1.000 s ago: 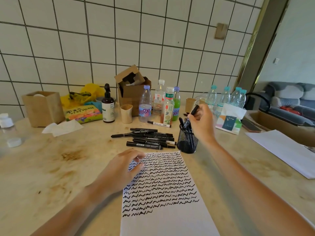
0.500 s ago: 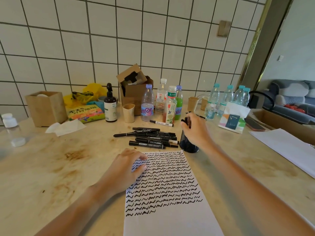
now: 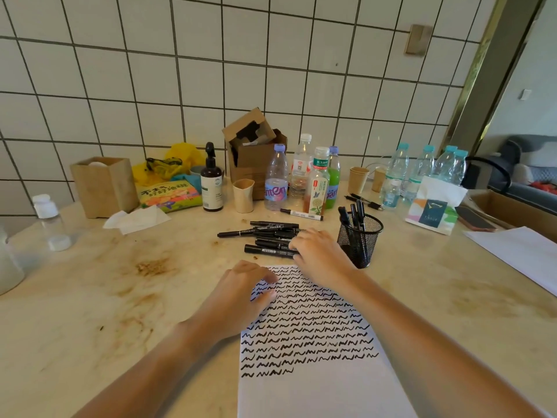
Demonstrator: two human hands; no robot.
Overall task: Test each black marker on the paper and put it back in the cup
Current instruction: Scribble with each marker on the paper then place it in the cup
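Your right hand [image 3: 318,254] lies on the near end of the pile of black markers [image 3: 268,238] on the worktop. Its fingers bend down over the marker ends, but you cannot tell if they hold one or only touch them. Your left hand [image 3: 241,292] rests flat on the top left corner of the white sheet of paper [image 3: 316,387], fingers loose and holding nothing.

That paper lies right in front of you and is covered with rows of black squiggly lines [image 3: 304,324]. The bottom part is bare white.

The black wire mesh cup [image 3: 360,241] stands just beside your right hand, on its right. A few black markers [image 3: 352,217] stand up in it.

One white marker with a black cap [image 3: 301,214] lies apart, behind the pile. Behind it stands a group of plastic bottles [image 3: 301,176], a dark brown pump bottle [image 3: 212,184] and an open brown cardboard box [image 3: 253,152]. A light wooden box [image 3: 104,185] sits far to the left, with a crumpled white tissue [image 3: 137,220] near it. A white tissue pack [image 3: 434,206] sits to the right of the cup. The beige stone worktop [image 3: 105,297] has brown stains on it.
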